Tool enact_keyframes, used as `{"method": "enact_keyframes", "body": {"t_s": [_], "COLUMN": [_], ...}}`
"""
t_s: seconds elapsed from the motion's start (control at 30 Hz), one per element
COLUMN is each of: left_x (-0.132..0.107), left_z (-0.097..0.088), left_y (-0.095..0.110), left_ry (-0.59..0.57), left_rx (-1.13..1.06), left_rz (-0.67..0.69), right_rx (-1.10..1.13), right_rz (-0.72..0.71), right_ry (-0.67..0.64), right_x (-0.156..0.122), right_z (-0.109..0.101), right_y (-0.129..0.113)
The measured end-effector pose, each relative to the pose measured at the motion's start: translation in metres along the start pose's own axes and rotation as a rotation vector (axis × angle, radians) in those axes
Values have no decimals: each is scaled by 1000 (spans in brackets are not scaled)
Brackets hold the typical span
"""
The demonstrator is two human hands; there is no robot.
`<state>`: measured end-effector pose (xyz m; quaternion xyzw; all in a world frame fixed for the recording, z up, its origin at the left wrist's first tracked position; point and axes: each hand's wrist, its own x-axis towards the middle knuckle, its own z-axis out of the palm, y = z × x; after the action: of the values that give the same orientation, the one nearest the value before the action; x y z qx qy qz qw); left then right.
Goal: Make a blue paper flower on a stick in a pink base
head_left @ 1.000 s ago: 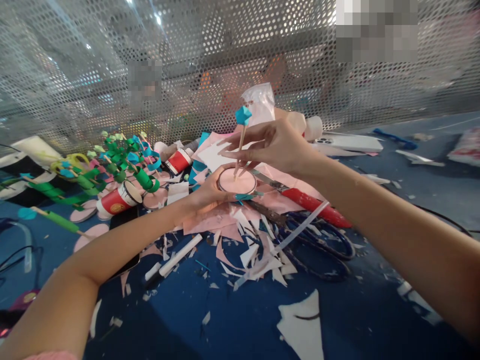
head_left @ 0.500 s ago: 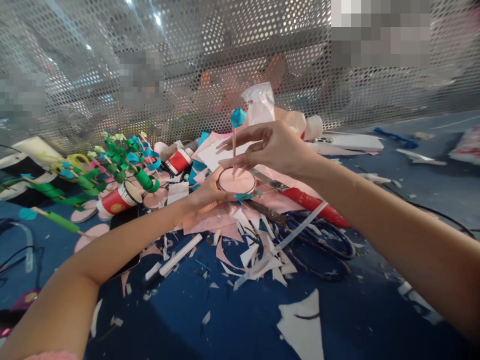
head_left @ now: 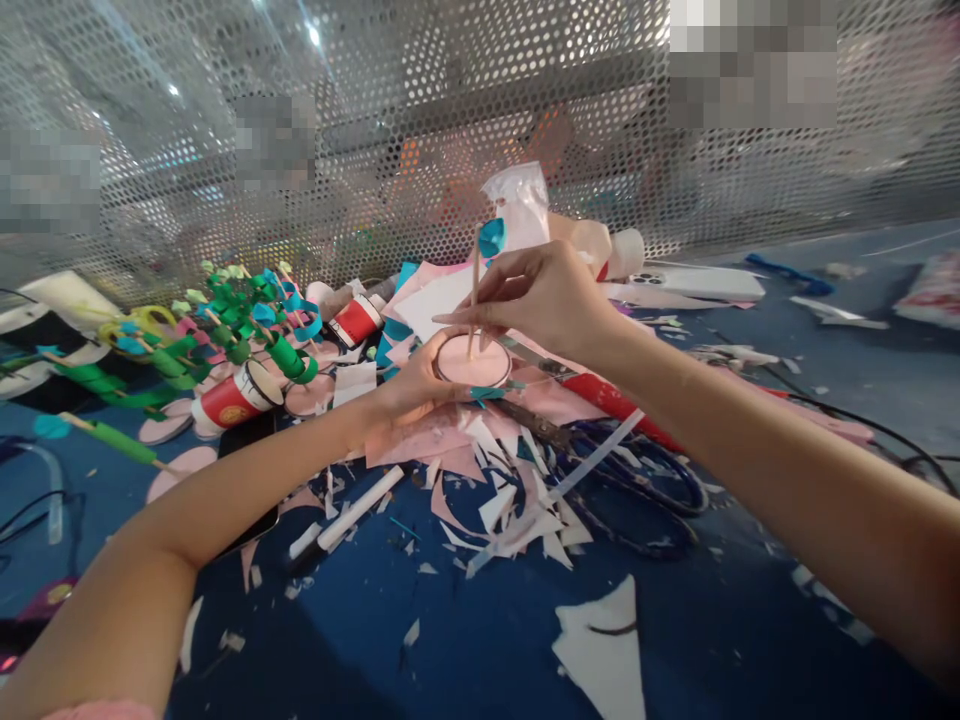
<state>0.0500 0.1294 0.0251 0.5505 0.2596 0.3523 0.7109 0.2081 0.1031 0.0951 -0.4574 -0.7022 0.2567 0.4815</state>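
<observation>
My left hand [head_left: 412, 388] is wrapped round the side of a small round base [head_left: 461, 362] with a pink top and a dark rim. A thin wooden stick [head_left: 474, 285] stands upright from the middle of that top. At the stick's upper end is a blue paper piece [head_left: 492, 238]. My right hand [head_left: 529, 300] pinches the stick between thumb and fingers, a little above the pink top. A small teal strip [head_left: 487, 393] lies at the base's near edge. The base's underside is hidden.
Paper scraps [head_left: 517, 500] surround blue-handled scissors [head_left: 637, 490], a glue stick [head_left: 574, 470] and a white marker [head_left: 360, 510]. Left are green paper spirals on sticks [head_left: 289, 355], a red-and-white paper cup [head_left: 238, 400] and a phone [head_left: 251, 440]. A perforated metal screen [head_left: 450, 110] rises behind.
The blue paper piece has turned and now sits to the right of the stick's tip. My right fingers have shifted slightly on the stick; my left hand stays on the base.
</observation>
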Motion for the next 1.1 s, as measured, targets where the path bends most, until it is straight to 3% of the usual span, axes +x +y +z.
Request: {"method": "enact_keyframes", "body": {"t_s": [0.27, 0.5, 0.77, 1.0, 1.1], "left_x": [-3, 1, -1, 3, 3], "left_z": [3, -3, 0, -5, -6], "left_y": [3, -3, 0, -4, -4], "left_ry": [32, -6, 10, -1, -24], "left_rx": [7, 53, 38, 72, 55], "left_rz": [-8, -2, -2, 18, 4], "right_rx": [157, 198, 253, 338, 351], "right_rz": [66, 75, 76, 118, 129], "right_ry": [-201, 32, -195, -24, -56], "right_x": [1, 1, 2, 3, 3], "right_z": [-10, 6, -7, 5, 5], "right_y": [-9, 3, -5, 5, 4]}}
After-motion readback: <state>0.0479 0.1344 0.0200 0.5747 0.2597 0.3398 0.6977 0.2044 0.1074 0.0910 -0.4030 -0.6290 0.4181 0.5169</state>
